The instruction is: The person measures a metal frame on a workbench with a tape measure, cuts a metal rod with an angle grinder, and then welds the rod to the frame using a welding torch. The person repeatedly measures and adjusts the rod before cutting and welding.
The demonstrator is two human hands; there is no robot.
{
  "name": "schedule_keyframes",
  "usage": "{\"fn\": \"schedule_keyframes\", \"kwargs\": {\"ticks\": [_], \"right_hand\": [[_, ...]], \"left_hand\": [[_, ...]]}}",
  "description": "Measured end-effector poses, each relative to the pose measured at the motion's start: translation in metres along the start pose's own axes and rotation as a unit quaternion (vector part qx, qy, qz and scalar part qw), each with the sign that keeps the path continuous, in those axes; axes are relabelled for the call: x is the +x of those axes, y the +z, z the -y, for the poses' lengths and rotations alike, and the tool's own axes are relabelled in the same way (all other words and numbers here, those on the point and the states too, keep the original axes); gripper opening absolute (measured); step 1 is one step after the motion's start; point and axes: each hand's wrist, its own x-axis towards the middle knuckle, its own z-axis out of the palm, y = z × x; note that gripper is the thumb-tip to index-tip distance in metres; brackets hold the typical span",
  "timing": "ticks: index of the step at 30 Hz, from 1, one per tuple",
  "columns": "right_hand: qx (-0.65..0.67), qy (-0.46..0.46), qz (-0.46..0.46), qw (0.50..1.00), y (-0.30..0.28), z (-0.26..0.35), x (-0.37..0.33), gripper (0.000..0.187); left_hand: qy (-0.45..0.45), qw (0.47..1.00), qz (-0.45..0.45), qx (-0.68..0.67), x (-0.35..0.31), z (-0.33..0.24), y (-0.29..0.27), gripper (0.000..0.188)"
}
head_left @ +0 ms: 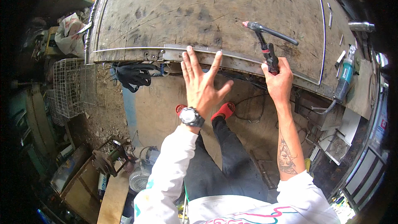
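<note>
My right hand (pixel 278 79) is wrapped round the black handle of a TIG welding torch (pixel 262 37), whose pink nozzle points left above the wooden tabletop. My left hand (pixel 202 81) is spread wide at the table's near edge, fingertips at a thin metal rod frame (pixel 132 49) and the flat metal strip (pixel 238 63) along that edge. The thin rod runs along the near edge and up both the left and right sides of the tabletop (pixel 178 12). Whether the left fingertips press on the rod or only hover over it, I cannot tell.
A teal angle grinder (pixel 345 74) lies at the table's right side, near short metal pieces (pixel 330 16). Dark gloves (pixel 132 76) hang from the near edge at left. A wire basket (pixel 68 85) stands left of the table. A cable (pixel 251 118) lies on the floor.
</note>
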Motion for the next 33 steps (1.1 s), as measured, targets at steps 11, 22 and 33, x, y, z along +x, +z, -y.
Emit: {"fn": "schedule_keyframes", "kwargs": {"ticks": [11, 22, 33], "right_hand": [[0.202, 0.115, 0.012, 0.973, -0.015, 0.023, -0.014, 0.028], [0.293, 0.102, 0.014, 0.95, -0.033, 0.033, -0.025, 0.032], [0.277, 0.063, -0.118, 0.952, -0.061, 0.045, -0.014, 0.053]], "left_hand": [[-0.026, 0.999, 0.031, 0.034, -0.005, -0.011, 0.0, 0.116], [-0.036, 0.998, 0.015, 0.043, -0.003, -0.015, 0.003, 0.113], [-0.03, 0.999, -0.001, 0.028, -0.003, -0.012, 0.008, 0.112]]}}
